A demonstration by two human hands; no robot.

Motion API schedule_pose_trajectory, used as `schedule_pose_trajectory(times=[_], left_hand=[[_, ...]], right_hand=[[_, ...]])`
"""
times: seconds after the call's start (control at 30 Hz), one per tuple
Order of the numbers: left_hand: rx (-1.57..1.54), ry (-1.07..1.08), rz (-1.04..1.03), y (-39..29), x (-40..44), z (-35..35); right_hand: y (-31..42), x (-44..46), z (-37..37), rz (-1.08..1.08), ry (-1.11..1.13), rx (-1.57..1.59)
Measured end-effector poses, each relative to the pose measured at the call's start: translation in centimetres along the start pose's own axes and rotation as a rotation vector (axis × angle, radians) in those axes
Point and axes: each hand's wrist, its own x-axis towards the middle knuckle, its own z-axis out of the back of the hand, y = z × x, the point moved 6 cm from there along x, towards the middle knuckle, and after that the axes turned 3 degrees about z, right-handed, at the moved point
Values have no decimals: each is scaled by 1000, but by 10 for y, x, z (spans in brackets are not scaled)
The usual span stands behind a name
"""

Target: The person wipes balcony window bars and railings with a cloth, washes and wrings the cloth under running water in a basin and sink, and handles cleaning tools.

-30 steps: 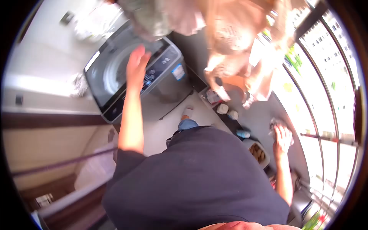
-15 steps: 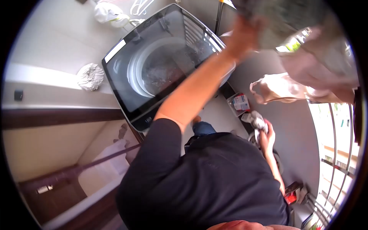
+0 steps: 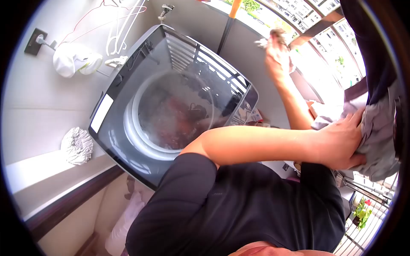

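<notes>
My left hand (image 3: 344,141) reaches across to the right, its fingers closed over a hanging grey garment (image 3: 380,138). Higher up, near the bright railing, my right hand (image 3: 278,57) is raised and closed around a small brownish and white bundle (image 3: 277,33), which looks like cloth. What exactly that bundle is cannot be made out. Dark cloth (image 3: 378,47) hangs above the grey garment. In front of me stands a washing machine (image 3: 114,138) with its see-through lid down; blurred reddish and dark shapes show through it.
Wire hangers (image 3: 115,34) and a white bag-like item (image 3: 72,59) hang on the left wall near a socket (image 3: 36,42). A round grey-white fabric bundle (image 3: 77,146) sits by the ledge. A yellow-and-black pole (image 3: 228,25) leans behind the washer. A flowering plant (image 3: 362,213) stands lower right.
My left hand has come down and right from above the washer, staying on grey cloth. The right hand has risen from low on the right with its small bundle. The view has shifted.
</notes>
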Motion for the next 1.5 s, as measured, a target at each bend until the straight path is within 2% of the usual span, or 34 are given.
schedule_pose_trajectory(times=[0.03, 0.1, 0.17, 0.2, 0.3, 0.33, 0.37, 0.4, 0.43, 0.53, 0.57, 0.6, 0.63, 0.67, 0.77, 0.8, 0.83, 0.87, 0.9, 0.93, 0.97, 1.03, 1.1, 1.17, 1.2, 1.23, 1.27, 1.37, 1.4, 1.5], left_hand=[[-66, 24, -15, -4, -7, 13], [-100, 25, 10, -5, -22, 37], [-18, 85, 1, -5, -36, 58], [0, 127, 73, -8, -40, 69], [222, -174, -169, -18, -43, 101], [154, -44, -77, -13, -48, 110], [185, 23, -130, -13, -53, 126], [229, 31, -152, -11, -62, 146], [252, 67, -69, -3, -74, 168], [286, -163, 84, 54, -111, 256], [279, -355, 106, 81, -124, 288], [132, -454, 424, 92, -132, 318], [379, -611, 447, 110, -142, 353], [484, -760, 460, 139, -154, 386], [904, -1047, 427, 191, -165, 458], [827, -1039, 368, 183, -150, 455], [744, -1033, 326, 181, -136, 455], [761, -943, 274, 180, -117, 450], [741, -832, 241, 185, -97, 443], [912, -887, 191, 189, -84, 438], [1082, -931, 138, 195, -74, 434], [904, -963, 261, 216, -62, 448], [792, -1041, 339, 221, -63, 468], [752, -1149, 360, 206, -82, 497], [828, -1183, 363, 207, -92, 507], [903, -1223, 367, 211, -102, 517], [924, -1270, 366, 216, -110, 527], [945, -1067, 475, 223, -109, 540], [913, -1020, 417, 227, -103, 538], [784, -957, 447, 239, -101, 544]], right_hand=[[15, 16, -19, 3, 39, -41], [31, 58, -42, -97, 241, 211], [50, 96, -66, -98, 262, 342], [58, 114, -76, -84, 256, 387], [52, 125, -91, -48, 243, 471], [44, 117, -90, -30, 241, 483], [34, 106, -85, -8, 235, 485], [22, 93, -79, 16, 225, 480], [8, 79, -73, 33, 219, 468], [-39, 31, -78, 85, 180, 448], [-52, 10, -104, 136, 149, 452], [-69, -10, -133, 191, 108, 460], [-69, -17, -147, 229, 79, 471], [-60, -6, -145, 212, 85, 499], [-7, 54, -141, 174, 94, 606], [19, 84, -146, 23, 198, 754], [53, 119, -148, -61, 279, 653], [80, 151, -164, 107, 408, 630], [93, 169, -161, 168, 435, 621], [110, 189, -151, 228, 461, 614], [111, 191, -130, 175, 391, 631], [96, 174, -104, 162, 329, 685], [71, 156, -97, 250, 321, 774], [65, 136, -56, 249, 437, 637], [58, 119, -43, 235, 471, 625], [52, 103, -27, 279, 467, 480], [52, 93, -10, 261, 461, 542], [24, 82, -23, 235, 546, 601], [30, 90, -15, 259, 537, 591], [37, 101, -29, 215, 473, 546]])
